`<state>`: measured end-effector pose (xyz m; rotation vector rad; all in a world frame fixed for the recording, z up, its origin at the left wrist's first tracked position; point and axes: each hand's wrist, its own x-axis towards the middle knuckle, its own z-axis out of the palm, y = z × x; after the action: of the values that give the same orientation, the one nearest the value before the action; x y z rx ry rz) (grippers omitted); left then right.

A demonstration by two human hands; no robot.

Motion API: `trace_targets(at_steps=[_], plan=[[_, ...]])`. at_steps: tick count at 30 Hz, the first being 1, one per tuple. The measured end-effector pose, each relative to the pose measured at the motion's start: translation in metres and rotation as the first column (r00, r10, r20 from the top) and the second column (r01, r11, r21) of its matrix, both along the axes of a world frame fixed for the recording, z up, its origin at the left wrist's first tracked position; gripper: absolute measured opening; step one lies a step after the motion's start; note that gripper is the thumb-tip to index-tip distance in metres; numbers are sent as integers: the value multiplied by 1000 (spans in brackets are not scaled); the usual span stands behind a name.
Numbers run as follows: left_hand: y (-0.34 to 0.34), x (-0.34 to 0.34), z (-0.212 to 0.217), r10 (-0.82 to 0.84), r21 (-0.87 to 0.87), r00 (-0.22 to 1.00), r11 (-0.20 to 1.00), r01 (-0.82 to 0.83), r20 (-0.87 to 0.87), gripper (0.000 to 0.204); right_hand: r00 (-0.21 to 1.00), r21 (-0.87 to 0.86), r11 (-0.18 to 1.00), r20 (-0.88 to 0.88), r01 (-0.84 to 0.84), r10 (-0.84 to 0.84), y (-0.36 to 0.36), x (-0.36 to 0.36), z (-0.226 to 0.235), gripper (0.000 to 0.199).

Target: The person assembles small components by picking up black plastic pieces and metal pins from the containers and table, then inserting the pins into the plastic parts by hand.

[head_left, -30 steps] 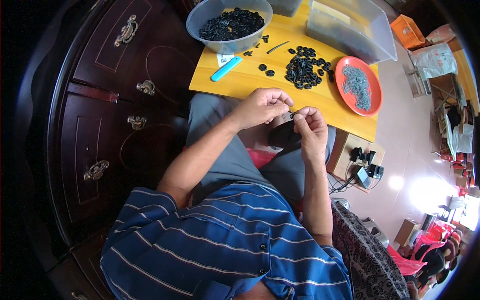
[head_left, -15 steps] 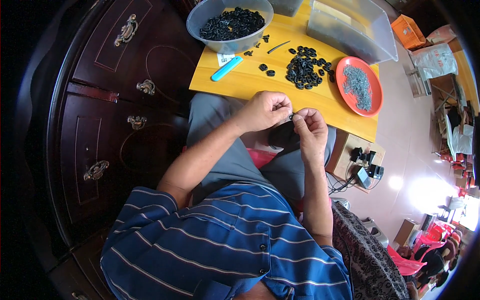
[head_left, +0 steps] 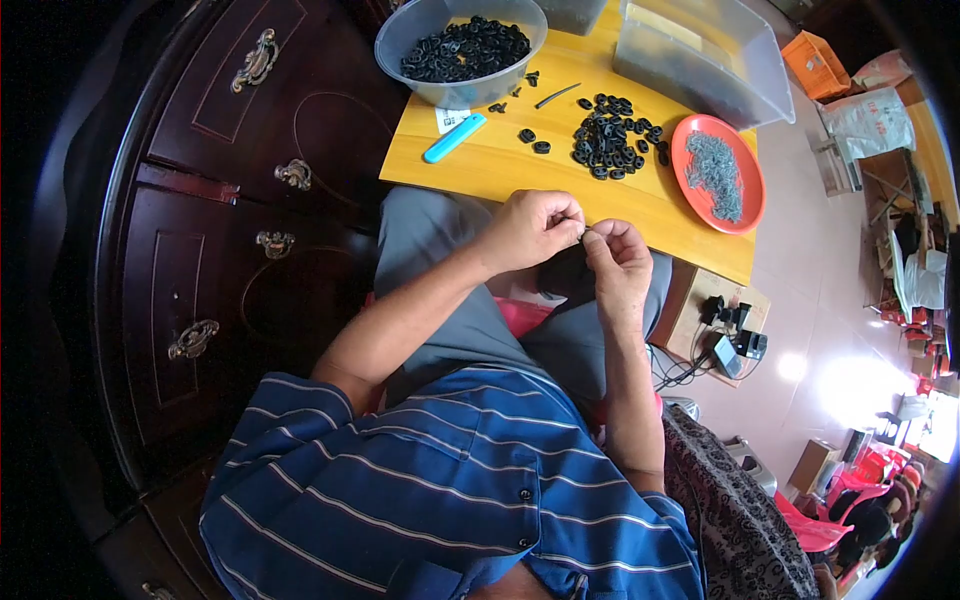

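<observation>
In the head view, the left hand [head_left: 533,226] and right hand [head_left: 618,262] meet above the lap, just below the near edge of the yellow bench [head_left: 520,165]. Their fingers [head_left: 572,222] are pinched nearly shut on a small dark part [head_left: 587,233], too tiny to make out further. On the bench, a loose pile of black rings [head_left: 610,146] lies beside an orange plate [head_left: 690,140] of grey bits. A grey bowl [head_left: 405,45] holds more black rings, with a blue tool [head_left: 454,138] just in front. A clear tub [head_left: 700,60] sits at the far side.
</observation>
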<state>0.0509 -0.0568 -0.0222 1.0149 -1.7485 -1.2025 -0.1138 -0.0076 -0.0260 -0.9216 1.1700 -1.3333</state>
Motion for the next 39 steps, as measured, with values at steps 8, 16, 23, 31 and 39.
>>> trace_targets(at_steps=[8,16,23,31,39], plan=[[-4,20,0,27,365,959,928,81,-283,8,994,10,999,91,54,-54,-2,1,1,11],[-4,21,6,-12,340,966,935,103,-260,19,995,4,1000,98,7,-7,-1,0,2,12],[2,19,14,-19,268,976,960,78,-216,25,995,30,999,103,-17,14,0,0,7,12],[0,26,25,-15,8,1000,1000,14,28,27,987,61,992,120,-112,104,1,-2,11,9],[-3,28,23,-113,-51,993,992,114,23,32,985,82,988,118,-133,123,0,-2,11,10]])
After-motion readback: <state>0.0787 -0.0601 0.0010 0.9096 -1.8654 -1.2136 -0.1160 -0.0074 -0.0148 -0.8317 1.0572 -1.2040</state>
